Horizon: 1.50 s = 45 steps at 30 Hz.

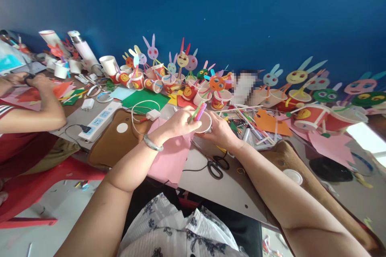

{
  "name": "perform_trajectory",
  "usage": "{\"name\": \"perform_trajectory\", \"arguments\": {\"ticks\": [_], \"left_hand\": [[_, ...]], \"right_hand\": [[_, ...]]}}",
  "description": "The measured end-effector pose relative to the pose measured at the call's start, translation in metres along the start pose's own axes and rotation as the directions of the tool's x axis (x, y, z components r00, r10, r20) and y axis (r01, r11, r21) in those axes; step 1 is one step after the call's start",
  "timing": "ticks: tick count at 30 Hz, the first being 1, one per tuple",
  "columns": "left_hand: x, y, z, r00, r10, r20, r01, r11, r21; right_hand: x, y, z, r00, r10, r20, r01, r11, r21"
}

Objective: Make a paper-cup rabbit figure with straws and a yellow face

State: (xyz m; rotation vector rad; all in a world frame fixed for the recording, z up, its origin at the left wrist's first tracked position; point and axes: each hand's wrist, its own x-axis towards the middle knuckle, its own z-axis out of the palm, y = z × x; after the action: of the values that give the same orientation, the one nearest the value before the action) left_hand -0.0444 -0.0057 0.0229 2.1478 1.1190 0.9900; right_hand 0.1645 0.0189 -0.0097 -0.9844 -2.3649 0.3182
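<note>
My right hand (223, 133) is wrapped round a paper cup (205, 123), with the cup's open mouth tilted toward me. At the cup's near left rim, the fingers of my left hand (181, 122) pinch short green and purple straws (199, 112). Whether the straws are fixed to the cup, I cannot tell. A pink paper sheet (169, 156) lies beneath my left wrist. Black-handled scissors (217, 166) rest on the table below my right hand.
Paper cups topped with rabbit faces (183, 59) line the blue wall. Loose straws and paper scraps (259, 130) are heaped at right. A power strip (101, 120), a charger cable and brown mats (113, 140) lie nearby. At far left, another person's arms (45, 100) are over coloured paper.
</note>
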Motion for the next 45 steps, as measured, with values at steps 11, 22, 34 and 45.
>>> {"name": "perform_trajectory", "arguments": {"ticks": [11, 22, 34, 45], "left_hand": [[0.000, -0.001, -0.001, 1.000, 0.026, -0.007, -0.024, 0.989, 0.143], [-0.001, 0.001, -0.002, 1.000, -0.008, 0.018, 0.007, 0.998, 0.059], [-0.001, -0.006, 0.005, 0.991, -0.128, -0.032, 0.124, 0.986, -0.115], [-0.002, -0.004, 0.005, 0.994, 0.034, -0.104, -0.028, 0.998, 0.059]], "right_hand": [[0.001, -0.002, -0.001, 0.999, -0.002, 0.032, 0.002, 1.000, -0.005], [0.000, -0.004, 0.000, 0.998, 0.028, 0.051, -0.030, 0.999, 0.038], [-0.001, -0.005, 0.000, 1.000, 0.010, 0.011, -0.011, 1.000, 0.024], [0.000, -0.009, -0.001, 0.997, 0.042, -0.061, -0.040, 0.999, 0.034]]}}
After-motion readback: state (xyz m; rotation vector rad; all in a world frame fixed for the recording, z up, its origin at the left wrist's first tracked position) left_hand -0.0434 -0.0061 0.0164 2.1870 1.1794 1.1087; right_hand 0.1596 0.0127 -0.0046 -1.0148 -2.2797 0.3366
